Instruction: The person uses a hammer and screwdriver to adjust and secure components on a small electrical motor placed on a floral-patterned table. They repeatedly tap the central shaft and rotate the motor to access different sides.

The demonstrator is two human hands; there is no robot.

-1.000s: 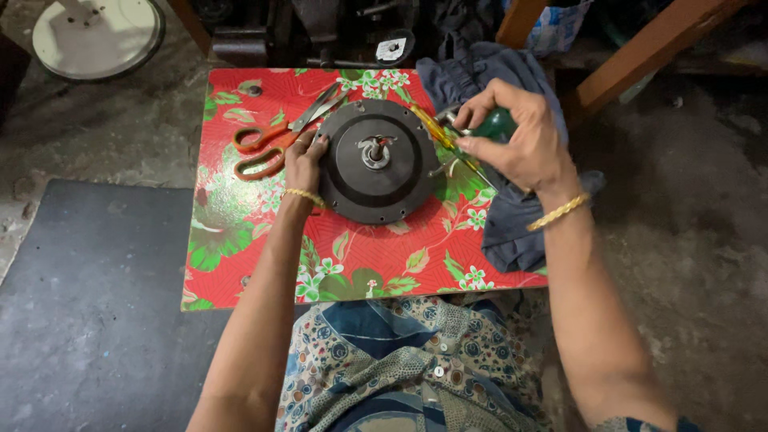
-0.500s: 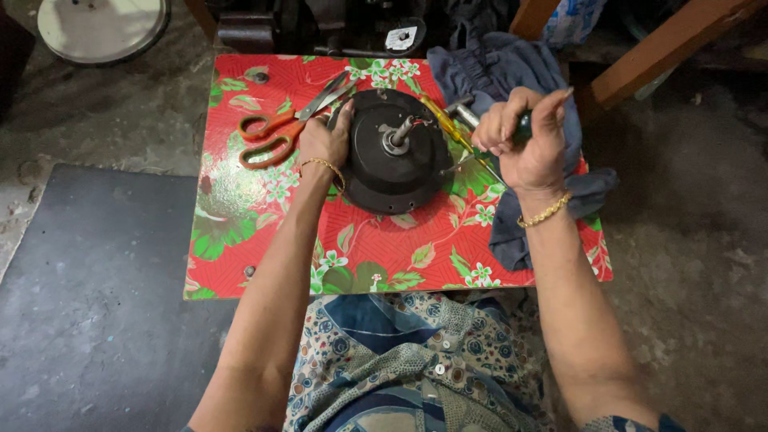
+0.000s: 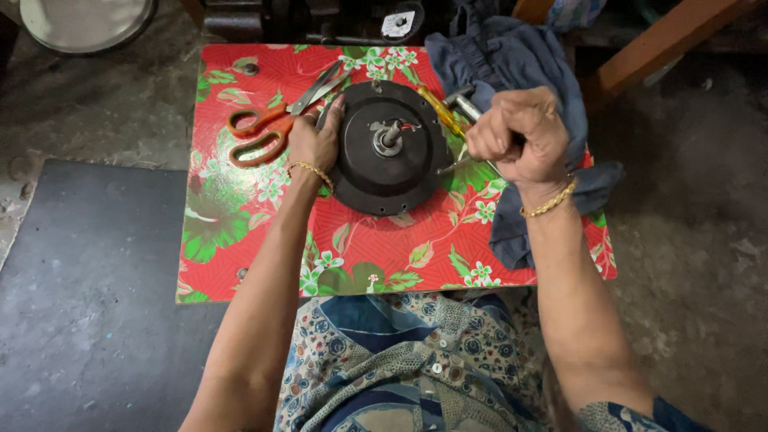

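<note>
A round black motor housing (image 3: 384,172) with a metal shaft at its centre lies on a low table covered in red flowered oilcloth (image 3: 264,240). My left hand (image 3: 314,142) rests against the housing's left rim. My right hand (image 3: 520,136) is closed in a fist around a tool whose thin metal shank (image 3: 453,166) points at the housing's right edge. A yellow-handled screwdriver (image 3: 438,112) lies just beyond that hand, beside a metal part.
Orange-handled scissors (image 3: 268,132) lie left of the housing. A crumpled blue cloth (image 3: 520,64) covers the table's right side. A pale round fan cover (image 3: 84,22) sits on the floor at top left, a dark mat (image 3: 88,296) at left, wooden legs (image 3: 664,48) at right.
My right hand has closed into a fist on the tool and dropped to the housing's right edge. The left hand stays on the left rim.
</note>
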